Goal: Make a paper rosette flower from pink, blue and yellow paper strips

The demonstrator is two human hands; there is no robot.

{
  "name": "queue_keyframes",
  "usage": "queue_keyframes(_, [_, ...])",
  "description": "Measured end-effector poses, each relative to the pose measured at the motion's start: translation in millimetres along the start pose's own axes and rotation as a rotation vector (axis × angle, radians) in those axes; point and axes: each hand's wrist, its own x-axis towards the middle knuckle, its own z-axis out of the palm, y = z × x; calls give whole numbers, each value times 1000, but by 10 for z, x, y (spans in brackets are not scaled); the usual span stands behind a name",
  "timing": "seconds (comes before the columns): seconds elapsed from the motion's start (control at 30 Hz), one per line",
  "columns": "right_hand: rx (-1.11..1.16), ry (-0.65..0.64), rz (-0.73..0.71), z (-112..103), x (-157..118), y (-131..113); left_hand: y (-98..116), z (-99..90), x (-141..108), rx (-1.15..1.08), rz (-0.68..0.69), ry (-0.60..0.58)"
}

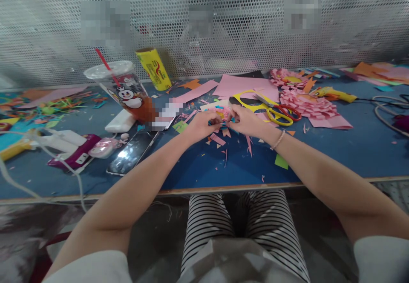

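A small pink paper flower (pixel 223 112) with a yellow middle and blue bits lies on the blue table between my hands. My left hand (pixel 204 125) is at its left side, fingers curled together at the edge. From the right, my right hand (pixel 244 120) touches the flower with thumb and fingers pinched. What exactly each pinch holds is too small to tell. Yellow-handled scissors (pixel 279 115) and a red-handled pair (pixel 293 112) rest just right of my right hand. Pink paper scraps (pixel 218 139) are scattered below the flower.
At the left stand a drink cup (pixel 128 91) and a yellow tube (pixel 155 69); a phone (pixel 131 153), a purple power strip (pixel 75 153) and cables lie nearer. Larger pink paper flowers (pixel 319 103) and a yellow glue gun (pixel 338 95) are at the right.
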Motion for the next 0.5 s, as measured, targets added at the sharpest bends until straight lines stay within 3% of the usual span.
queue_keyframes(0.3, [7,-22,-6,-53,-5,21,201,-139,-23,-30,-36,-114])
queue_keyframes(0.5, [-55,16,-25,-21,44,35,256,-128,-5,-328,-159,40])
